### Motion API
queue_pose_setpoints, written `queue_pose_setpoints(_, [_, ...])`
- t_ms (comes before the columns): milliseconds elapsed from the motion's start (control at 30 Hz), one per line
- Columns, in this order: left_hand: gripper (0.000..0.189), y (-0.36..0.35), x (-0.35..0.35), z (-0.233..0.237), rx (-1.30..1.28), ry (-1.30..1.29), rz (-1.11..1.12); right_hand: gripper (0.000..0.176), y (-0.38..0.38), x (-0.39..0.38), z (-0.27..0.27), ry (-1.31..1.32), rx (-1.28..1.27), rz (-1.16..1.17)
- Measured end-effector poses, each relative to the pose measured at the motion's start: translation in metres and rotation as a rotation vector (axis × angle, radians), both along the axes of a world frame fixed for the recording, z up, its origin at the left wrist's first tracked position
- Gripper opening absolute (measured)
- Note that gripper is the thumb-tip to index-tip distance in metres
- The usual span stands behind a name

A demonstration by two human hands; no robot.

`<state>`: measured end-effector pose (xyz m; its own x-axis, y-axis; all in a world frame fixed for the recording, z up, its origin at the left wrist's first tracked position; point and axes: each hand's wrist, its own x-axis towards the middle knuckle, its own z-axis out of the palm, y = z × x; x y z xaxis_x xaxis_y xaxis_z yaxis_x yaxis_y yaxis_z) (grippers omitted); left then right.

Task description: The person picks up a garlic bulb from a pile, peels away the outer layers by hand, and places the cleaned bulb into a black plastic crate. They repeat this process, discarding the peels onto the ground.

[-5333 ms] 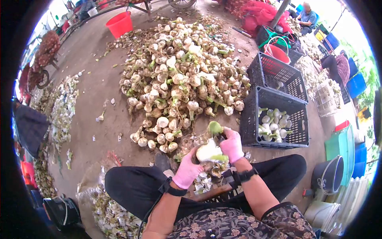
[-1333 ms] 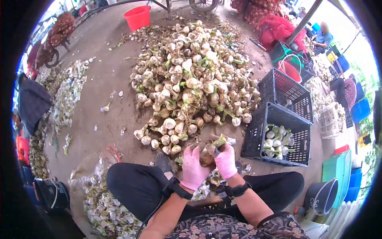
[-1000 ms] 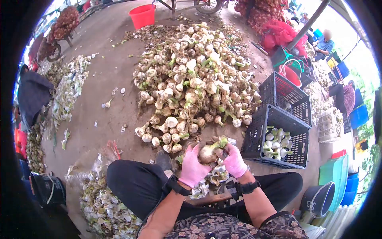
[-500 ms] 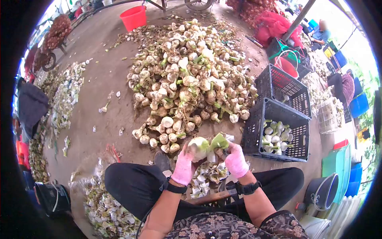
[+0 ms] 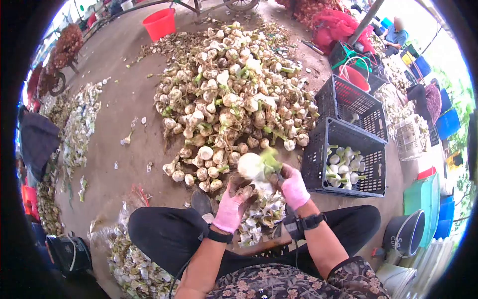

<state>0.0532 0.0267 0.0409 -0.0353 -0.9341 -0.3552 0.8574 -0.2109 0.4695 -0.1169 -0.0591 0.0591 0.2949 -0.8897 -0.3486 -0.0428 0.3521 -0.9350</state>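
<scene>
Soil-stained garlic (image 5: pixel 234 97) is heaped on the brown floor (image 5: pixel 112 134) beyond the grip. The leafy green stem (image 5: pixel 271 160) is blurred; by it a round white garlic bulb (image 5: pixel 250 166) is pinched in the pink-gloved right hand (image 5: pixel 294 190), pointed leftward, long axis roughly crosswise, beyond the pink-gloved left hand (image 5: pixel 231 207), whose hold cannot be told.

Worn are pink gloves (image 5: pixel 296 192), 2 black wristbands (image 5: pixel 312 221), black trousers (image 5: pixel 167 231) and a floral top (image 5: pixel 279 283).
</scene>
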Motion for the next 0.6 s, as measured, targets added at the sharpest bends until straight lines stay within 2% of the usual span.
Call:
queue_pose_setpoints(33, [0.049, -0.001, -0.002, -0.006, -0.007, -0.061, -0.021, 0.022, 0.005, 0.000, -0.008, -0.210, 0.004, 0.007])
queue_pose_setpoints(167, [0.043, 0.000, -0.007, 0.001, 0.003, 0.052, 0.029, 0.025, 0.013, 0.008, 0.010, -0.306, 0.088, 0.014])
queue_pose_setpoints(200, [0.043, -0.004, -0.003, 0.003, 0.004, 0.051, 0.029, 0.026, 0.015, 0.007, 0.012, -0.296, 0.075, 0.075])
queue_pose_setpoints(267, [0.041, -0.008, 0.003, 0.003, 0.063, 0.257, 0.036, 0.027, 0.021, 0.004, 0.012, -0.268, 0.052, 0.198])
queue_pose_setpoints(333, [0.042, -0.008, 0.003, 0.003, 0.020, 0.195, 0.022, 0.025, 0.019, 0.005, 0.014, -0.219, -0.019, 0.246])
queue_pose_setpoints(400, [0.045, -0.004, 0.004, 0.004, -0.053, 0.063, -0.022, 0.018, 0.018, -0.003, 0.026, -0.123, 0.034, 0.220])
queue_pose_setpoints(467, [0.048, -0.003, 0.003, 0.011, -0.066, 0.055, -0.016, 0.019, 0.012, -0.007, 0.009, -0.109, 0.002, 0.171])
queue_pose_setpoints(533, [0.053, -0.005, 0.001, 0.013, -0.128, -0.034, -0.050, 0.021, 0.007, -0.006, 0.003, -0.037, -0.096, 0.079])
queue_pose_setpoints(567, [0.053, -0.005, 0.001, 0.013, -0.130, -0.035, -0.053, 0.021, 0.007, -0.002, 0.000, -0.010, -0.275, 0.004])
queue_pose_setpoints(600, [0.057, -0.003, 0.003, 0.013, -0.141, -0.015, -0.069, 0.021, 0.002, 0.000, 0.000, -0.011, -0.276, 0.001])
